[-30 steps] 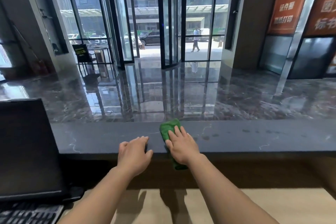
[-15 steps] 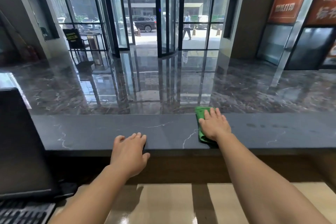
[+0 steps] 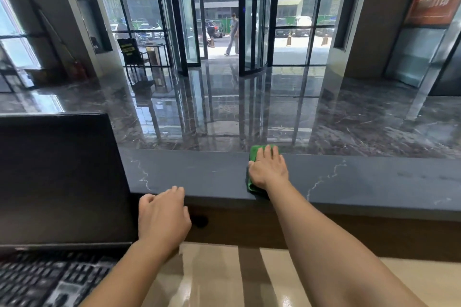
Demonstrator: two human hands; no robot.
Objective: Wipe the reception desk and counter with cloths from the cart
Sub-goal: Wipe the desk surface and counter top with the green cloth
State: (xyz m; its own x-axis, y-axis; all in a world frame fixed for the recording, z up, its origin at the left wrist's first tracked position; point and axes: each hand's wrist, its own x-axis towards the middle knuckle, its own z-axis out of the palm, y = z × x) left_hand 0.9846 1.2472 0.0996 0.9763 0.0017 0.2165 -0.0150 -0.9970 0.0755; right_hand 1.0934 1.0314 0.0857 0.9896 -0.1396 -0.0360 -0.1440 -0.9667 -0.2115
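A folded green cloth (image 3: 254,154) lies across the dark grey stone counter (image 3: 199,172), reaching from its far edge to its near edge. My right hand (image 3: 269,169) presses flat on the cloth with straight fingers and covers most of it. My left hand (image 3: 162,214) rests at the counter's near edge, its fingertips on the stone and the fingers loosely bent, holding nothing. Below the counter lies the pale glossy reception desk (image 3: 217,279).
A black monitor (image 3: 62,179) stands at the left, its back edge against the counter, with a black keyboard (image 3: 50,279) below it. Beyond the counter spreads a shiny marble lobby floor (image 3: 249,112), then glass revolving doors (image 3: 219,12).
My right hand has slid the green cloth to the right along the counter and toward its far edge. My left hand has stayed at the near edge.
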